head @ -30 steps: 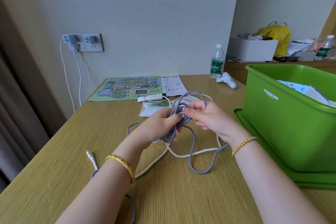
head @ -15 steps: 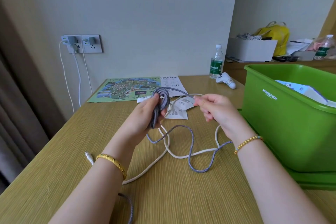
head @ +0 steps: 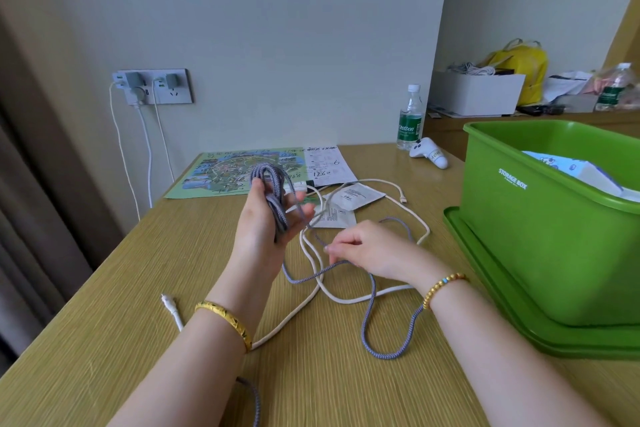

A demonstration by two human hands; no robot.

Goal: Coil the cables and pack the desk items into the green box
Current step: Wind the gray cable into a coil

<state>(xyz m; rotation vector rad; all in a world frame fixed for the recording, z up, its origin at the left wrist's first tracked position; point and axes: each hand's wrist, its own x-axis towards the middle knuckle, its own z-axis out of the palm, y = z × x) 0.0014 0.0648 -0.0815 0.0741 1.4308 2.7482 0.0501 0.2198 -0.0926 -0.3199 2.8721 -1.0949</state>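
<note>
My left hand (head: 265,222) is raised above the desk and holds several loops of the grey-purple braided cable (head: 372,302) wound around its palm. The loose rest of that cable trails over the wood toward me. My right hand (head: 370,251) is low on the desk and pinches a strand of the same cable. A white cable (head: 311,298) lies tangled under it, one plug near my left wrist. The green box (head: 540,218) stands at the right on its lid, with white packages inside.
Two white sachets (head: 349,199) and a colourful map sheet (head: 228,172) lie behind the cables. A water bottle (head: 410,118) and a white controller (head: 429,157) stand at the back. Chargers hang from a wall socket (head: 152,86) at left.
My left hand has lifted and turned the coil upright. My right hand has dropped from beside the coil down to the desk and taken a lower strand of the braided cable.
</note>
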